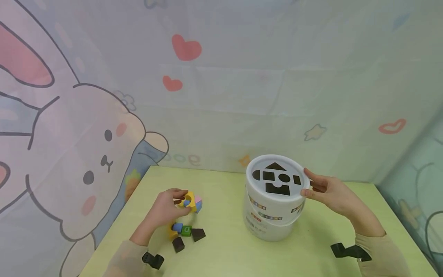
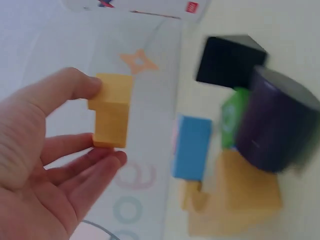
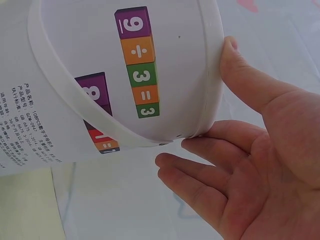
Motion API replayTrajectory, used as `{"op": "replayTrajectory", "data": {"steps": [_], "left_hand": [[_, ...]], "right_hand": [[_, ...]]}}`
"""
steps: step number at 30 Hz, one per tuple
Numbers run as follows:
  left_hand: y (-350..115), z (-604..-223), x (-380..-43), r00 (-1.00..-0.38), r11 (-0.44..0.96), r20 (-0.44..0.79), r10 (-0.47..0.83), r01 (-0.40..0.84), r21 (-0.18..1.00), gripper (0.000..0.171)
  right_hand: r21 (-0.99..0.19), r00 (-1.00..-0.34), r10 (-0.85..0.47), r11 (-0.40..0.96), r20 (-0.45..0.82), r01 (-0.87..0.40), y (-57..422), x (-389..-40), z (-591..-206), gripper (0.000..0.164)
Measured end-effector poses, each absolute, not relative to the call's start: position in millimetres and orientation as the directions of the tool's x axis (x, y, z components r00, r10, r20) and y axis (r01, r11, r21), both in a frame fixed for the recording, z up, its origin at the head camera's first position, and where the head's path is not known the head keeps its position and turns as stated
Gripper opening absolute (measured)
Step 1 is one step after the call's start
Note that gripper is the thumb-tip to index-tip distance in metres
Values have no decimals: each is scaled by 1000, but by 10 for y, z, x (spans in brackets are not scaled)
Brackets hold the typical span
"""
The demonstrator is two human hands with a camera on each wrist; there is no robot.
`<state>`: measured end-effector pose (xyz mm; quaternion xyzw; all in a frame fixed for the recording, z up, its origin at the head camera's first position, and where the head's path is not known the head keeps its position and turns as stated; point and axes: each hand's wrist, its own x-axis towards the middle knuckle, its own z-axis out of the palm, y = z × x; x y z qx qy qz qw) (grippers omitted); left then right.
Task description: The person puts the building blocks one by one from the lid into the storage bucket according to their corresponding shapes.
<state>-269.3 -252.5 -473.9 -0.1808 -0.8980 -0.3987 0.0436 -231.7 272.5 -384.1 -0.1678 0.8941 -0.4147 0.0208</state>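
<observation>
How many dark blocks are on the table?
2: one dark block right of the green block, another dark block nearer the person. The left hand may hide more.

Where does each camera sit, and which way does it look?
Head: on the head, facing forward and down at the table; left hand, right hand and sleeves show.
Left wrist: worn there, facing the left fingers holding a yellow block.
Right wrist: worn there, facing the right fingers touching the lidded bucket.
Head and right wrist share that bucket.
</observation>
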Motion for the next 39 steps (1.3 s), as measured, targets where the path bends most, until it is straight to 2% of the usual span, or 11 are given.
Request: {"op": "replayTrajectory", "data": {"steps": [4, 8, 12, 16, 25, 33, 39], "left_hand": [[-2393, -4611, -2751, -882, 517, 296, 367, 457, 723, 59], [-2207, -4431, -2801, -825, 360, 349, 444, 521, 774, 60], [-1989, -4218, -2848, -770, 221, 380, 513, 546, 808, 61], [-1784, -4015, -2898, -723, 144, 388, 571, 554, 820, 61], [-1371, -3701, -3056, -656, 87, 352, 668, 538, 839, 60], [-1039, -3675, -3053, -594, 26, 336, 731, 517, 856, 60], [-829, -3688, -3069, -583, 87, 300, 755, 543, 835, 61]], "right_hand": [[-738, -946, -307, 614, 103, -280, 2738, -2307, -3820, 82], [-733, -950, -296, 625, 98, -270, 2744, -2302, -3815, 83], [-732, -952, -292, 628, 96, -266, 2742, -2304, -3821, 84], [-728, -951, -293, 631, 97, -269, 2732, -2315, -3827, 84], [-740, -946, -307, 612, 103, -280, 2687, -2340, -3840, 82], [-731, -947, -303, 621, 110, -284, 2674, -2358, -3860, 82], [-738, -946, -307, 613, 109, -284, 2669, -2362, -3858, 82]]}}
